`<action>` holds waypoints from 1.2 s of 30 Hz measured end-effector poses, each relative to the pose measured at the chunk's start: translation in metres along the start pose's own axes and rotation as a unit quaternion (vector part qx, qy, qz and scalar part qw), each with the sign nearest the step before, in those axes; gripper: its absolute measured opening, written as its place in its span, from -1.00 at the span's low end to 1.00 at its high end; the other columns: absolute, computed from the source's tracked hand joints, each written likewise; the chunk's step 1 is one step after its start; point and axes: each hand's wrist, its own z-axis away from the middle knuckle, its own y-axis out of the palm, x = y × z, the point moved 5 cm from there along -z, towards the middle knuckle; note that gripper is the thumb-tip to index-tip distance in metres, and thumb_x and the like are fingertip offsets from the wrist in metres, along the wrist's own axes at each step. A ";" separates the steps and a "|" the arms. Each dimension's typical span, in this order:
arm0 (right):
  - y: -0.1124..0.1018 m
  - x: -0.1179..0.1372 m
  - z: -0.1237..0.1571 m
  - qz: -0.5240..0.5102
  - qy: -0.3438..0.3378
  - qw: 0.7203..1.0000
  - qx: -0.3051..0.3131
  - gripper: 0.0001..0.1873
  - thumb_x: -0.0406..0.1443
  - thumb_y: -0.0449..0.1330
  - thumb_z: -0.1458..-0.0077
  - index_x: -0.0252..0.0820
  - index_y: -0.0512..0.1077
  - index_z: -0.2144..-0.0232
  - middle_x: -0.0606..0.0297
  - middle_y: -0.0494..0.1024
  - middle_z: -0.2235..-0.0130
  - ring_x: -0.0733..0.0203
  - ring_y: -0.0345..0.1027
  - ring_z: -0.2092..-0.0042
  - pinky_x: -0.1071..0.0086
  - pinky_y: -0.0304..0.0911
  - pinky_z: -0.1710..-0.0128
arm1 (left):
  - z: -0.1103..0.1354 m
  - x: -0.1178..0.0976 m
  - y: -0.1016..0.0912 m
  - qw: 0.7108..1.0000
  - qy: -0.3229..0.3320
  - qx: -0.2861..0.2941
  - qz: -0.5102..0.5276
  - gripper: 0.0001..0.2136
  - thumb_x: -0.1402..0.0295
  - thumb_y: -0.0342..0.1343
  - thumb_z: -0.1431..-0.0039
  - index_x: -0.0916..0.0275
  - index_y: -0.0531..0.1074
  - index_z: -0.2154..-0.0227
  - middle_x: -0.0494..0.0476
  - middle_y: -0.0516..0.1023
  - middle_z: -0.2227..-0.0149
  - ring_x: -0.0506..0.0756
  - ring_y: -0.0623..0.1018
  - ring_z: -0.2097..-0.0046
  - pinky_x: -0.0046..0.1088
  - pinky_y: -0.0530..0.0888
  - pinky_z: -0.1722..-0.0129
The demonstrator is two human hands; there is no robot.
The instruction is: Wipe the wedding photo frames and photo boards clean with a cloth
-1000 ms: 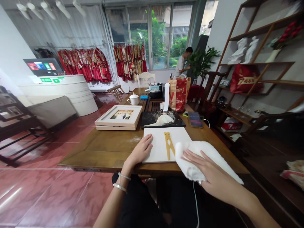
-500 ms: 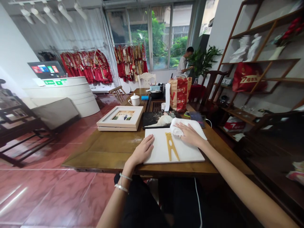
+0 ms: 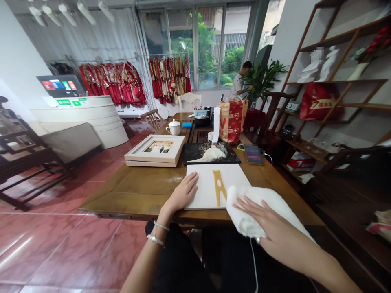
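A white board (image 3: pixel 201 191) lies flat near the front edge of the wooden table. On it is a yellow A-shaped piece (image 3: pixel 218 185) with an oval hole; the white cloth covers one of its legs. My left hand (image 3: pixel 185 191) rests flat on the board's left edge, fingers stretched out. Under my right hand (image 3: pixel 259 217) is a white cloth (image 3: pixel 275 197), probably a towel, gripped over the board's lower right corner and hanging past the table edge. Its fingers press on the cloth from above, slightly blurred by motion.
Behind the board lies a dark photo panel (image 3: pixel 195 152). Stacked light wooden picture frames (image 3: pixel 134 156) sit to the left, near a lidded white mug (image 3: pixel 174 128). A phone (image 3: pixel 254 154) with a cable lies right, and a red paper bag (image 3: pixel 235 122) stands behind. A person (image 3: pixel 238 83) is by the window.
My right hand has drawn the cloth from the board's upper right toward me, over its front right corner. The phone is more exposed. My left hand has stayed in place.
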 end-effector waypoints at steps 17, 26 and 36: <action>-0.014 -0.036 -0.153 -0.001 0.060 0.995 -0.078 -0.35 -0.36 -0.03 -0.08 -0.21 0.09 -0.25 0.11 0.01 -0.31 -0.04 -0.22 -0.33 -0.10 -0.34 -0.25 | 0.000 0.001 0.000 1.000 -0.003 0.006 -0.011 -0.55 0.32 -0.19 -0.29 0.35 0.20 -0.19 0.28 0.12 -0.29 0.15 0.08 -0.33 -0.19 0.05 -0.30; 0.011 0.020 -0.039 -0.037 -0.047 0.996 -0.069 0.01 -0.52 -0.05 0.29 0.03 -0.05 -0.29 0.37 -0.09 -0.34 0.15 -0.31 -0.34 -0.07 -0.38 -0.27 | 0.000 0.002 0.001 1.000 0.008 -0.008 -0.005 -0.56 0.34 -0.16 -0.28 0.28 0.18 -0.20 0.24 0.12 -0.29 0.15 0.09 -0.33 -0.15 0.07 -0.30; -0.017 -0.026 -0.112 -0.067 0.001 0.995 -0.070 -0.39 -0.36 -0.04 -0.09 -0.19 0.14 -0.22 0.19 0.13 -0.28 0.09 -0.13 -0.31 0.03 -0.28 -0.28 | 0.001 -0.002 -0.002 1.000 0.002 0.000 0.011 -0.57 0.34 -0.15 -0.27 0.28 0.21 -0.19 0.24 0.13 -0.29 0.16 0.09 -0.32 -0.15 0.05 -0.30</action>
